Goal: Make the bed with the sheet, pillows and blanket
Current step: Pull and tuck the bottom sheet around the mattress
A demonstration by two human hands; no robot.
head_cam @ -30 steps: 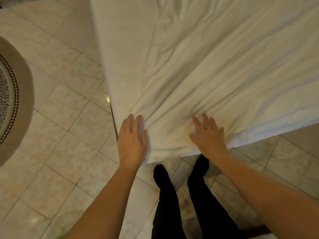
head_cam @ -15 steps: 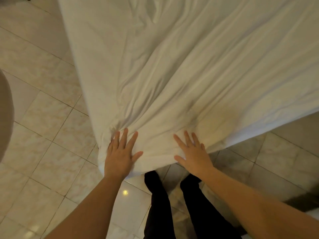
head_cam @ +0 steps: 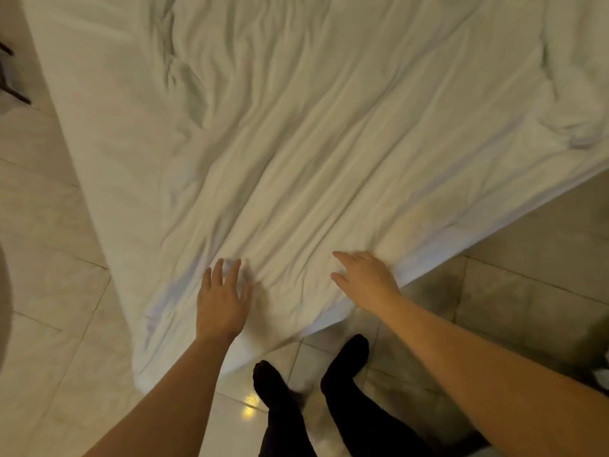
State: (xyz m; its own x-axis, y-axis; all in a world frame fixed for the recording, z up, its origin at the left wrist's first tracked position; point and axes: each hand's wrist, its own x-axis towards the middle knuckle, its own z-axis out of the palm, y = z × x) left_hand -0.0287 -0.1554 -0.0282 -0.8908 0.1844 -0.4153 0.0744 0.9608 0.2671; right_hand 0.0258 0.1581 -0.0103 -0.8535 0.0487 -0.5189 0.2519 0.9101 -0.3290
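Observation:
A wrinkled white sheet (head_cam: 296,143) covers the bed and hangs over its near corner and left side. My left hand (head_cam: 222,300) lies flat on the sheet close to the corner, fingers spread. My right hand (head_cam: 365,280) rests palm down on the sheet at the bed's near edge, fingers apart. Neither hand holds any fabric. Creases run diagonally from the corner toward the far right, where the sheet bunches (head_cam: 580,127). No pillows or blanket are visible.
Pale tiled floor (head_cam: 49,291) surrounds the bed on the left and at the lower right. My legs in black (head_cam: 342,377) stand on the tiles at the corner. A dark object (head_cam: 10,77) shows at the left edge.
Both hands have slid up from the hanging corner onto the top of the sheet. The view has shifted left and forward, showing more of the bed; the round rug has nearly left the frame.

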